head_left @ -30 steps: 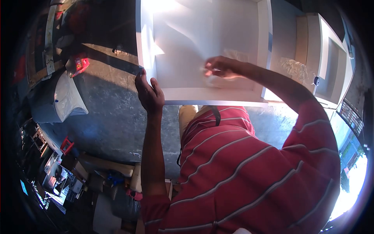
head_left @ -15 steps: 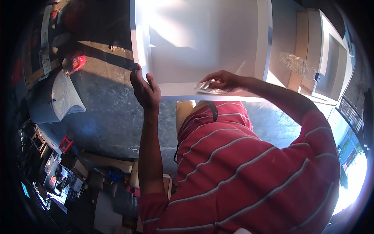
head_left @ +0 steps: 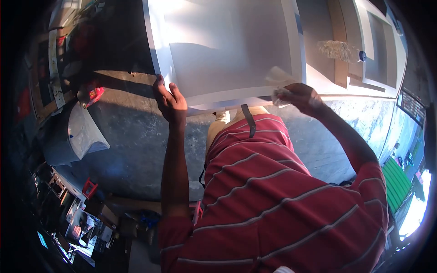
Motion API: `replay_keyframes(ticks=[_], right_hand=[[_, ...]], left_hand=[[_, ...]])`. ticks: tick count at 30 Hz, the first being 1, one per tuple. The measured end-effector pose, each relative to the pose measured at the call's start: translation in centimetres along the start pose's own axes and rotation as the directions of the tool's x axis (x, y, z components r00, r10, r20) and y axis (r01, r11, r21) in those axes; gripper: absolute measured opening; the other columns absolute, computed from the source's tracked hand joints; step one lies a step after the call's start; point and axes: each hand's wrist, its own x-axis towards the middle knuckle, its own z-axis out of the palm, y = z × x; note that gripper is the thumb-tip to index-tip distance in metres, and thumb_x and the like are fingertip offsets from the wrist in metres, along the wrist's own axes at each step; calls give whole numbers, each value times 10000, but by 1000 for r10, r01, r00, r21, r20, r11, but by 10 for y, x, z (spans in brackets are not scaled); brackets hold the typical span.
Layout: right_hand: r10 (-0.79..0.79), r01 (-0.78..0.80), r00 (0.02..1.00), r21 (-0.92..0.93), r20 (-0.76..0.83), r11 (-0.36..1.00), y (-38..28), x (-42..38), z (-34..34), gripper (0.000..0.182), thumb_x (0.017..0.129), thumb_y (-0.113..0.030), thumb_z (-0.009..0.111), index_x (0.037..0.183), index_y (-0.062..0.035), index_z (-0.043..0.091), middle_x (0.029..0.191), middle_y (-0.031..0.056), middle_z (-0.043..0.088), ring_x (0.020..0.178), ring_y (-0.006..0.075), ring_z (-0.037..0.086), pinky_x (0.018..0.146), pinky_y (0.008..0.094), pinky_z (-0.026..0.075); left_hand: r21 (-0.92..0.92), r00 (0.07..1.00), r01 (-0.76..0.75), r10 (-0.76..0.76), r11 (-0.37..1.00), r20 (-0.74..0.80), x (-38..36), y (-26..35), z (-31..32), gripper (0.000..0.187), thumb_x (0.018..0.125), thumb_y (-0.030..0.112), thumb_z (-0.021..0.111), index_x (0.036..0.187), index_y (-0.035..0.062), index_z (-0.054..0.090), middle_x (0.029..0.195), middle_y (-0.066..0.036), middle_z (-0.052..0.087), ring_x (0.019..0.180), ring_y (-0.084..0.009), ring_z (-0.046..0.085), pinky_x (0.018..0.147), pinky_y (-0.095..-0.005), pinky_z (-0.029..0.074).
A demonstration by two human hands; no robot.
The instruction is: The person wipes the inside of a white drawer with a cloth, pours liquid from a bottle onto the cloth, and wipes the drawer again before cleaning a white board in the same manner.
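Note:
A large white, shallow open-topped box with raised sides is in front of me, sunlit at its far left. My left hand is at its near left corner, with the side wall between thumb and fingers. My right hand is closed around a crumpled whitish cloth, by the box's near right corner. Just beyond that hand, a pale blurred patch overlaps the box's inside.
At right, a clear bottle with a blue cap lies by another white frame. A white sack-like piece and a red packet are on the left. Behind are a red stool and clutter.
My right hand has moved right with the cloth, from the box's near edge to its right corner. My left hand stays at the left corner. The view has shifted slightly.

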Motion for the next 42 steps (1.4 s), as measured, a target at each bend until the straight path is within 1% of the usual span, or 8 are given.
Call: replay_keyframes(ticks=[4,7,12,20,26,31,36,42], right_hand=[[212,-212,977,-14,-25,977,-18,-2,-8,350,816,-115,652,1161,-169,626,1016,93,649,948,273,636,797,376,546],[210,-196,966,106,-148,975,-53,46,46,341,837,-115,618,1173,-173,620,1004,77,649,922,271,633,791,355,528],[56,-72,972,-61,-227,996,-124,162,146,310,864,-189,520,1156,-165,622,1099,77,602,1062,257,547,923,405,421],[99,-104,963,-6,-252,995,-118,152,131,327,907,-233,454,1185,-177,617,1127,78,614,1079,261,545,963,414,393],[116,-234,885,-214,-450,948,-80,70,70,259,810,-197,652,1036,-70,649,966,92,651,918,287,619,807,411,458],[198,-430,810,-330,-553,840,-120,116,137,280,865,-337,569,1044,-133,639,1136,45,571,1121,228,493,1023,549,259],[154,-272,830,-150,-535,950,-172,199,193,321,865,-324,572,1123,-134,606,1093,62,580,1042,241,534,965,453,359],[-127,-138,717,-318,-685,938,-114,119,141,283,809,-223,635,1087,-164,632,1052,18,613,990,208,578,889,379,424]], left_hand=[[-161,993,-115,117,980,2,2,-24,6,320,925,129,477,1214,-3,449,1183,-217,494,1132,-380,479,922,-441,403],[-384,986,118,-63,916,153,8,-19,-6,398,952,233,419,1282,10,416,1243,-218,460,1162,-348,459,969,-426,360],[-784,833,550,-250,287,493,23,-65,2,463,963,302,399,1380,102,366,1319,-137,413,1208,-238,402,1029,-344,293],[-578,883,270,41,770,467,44,-79,4,635,877,186,660,1402,126,308,1198,-107,506,1085,-192,482,949,-343,397],[-519,841,334,1,787,542,43,-75,6,551,917,243,611,1374,101,336,1256,-101,474,1104,-181,480,949,-329,391],[-498,889,272,-16,823,458,35,-67,10,485,950,232,520,1372,105,316,1188,-162,536,1059,-240,532,913,-374,417],[-591,819,435,-25,679,574,39,-68,1,498,971,199,478,1402,117,243,1293,-160,446,1145,-238,473,948,-369,397],[-477,820,267,63,837,568,51,-82,-4,503,981,200,460,1415,74,240,1382,-177,337,1241,-267,397,1008,-380,345]])
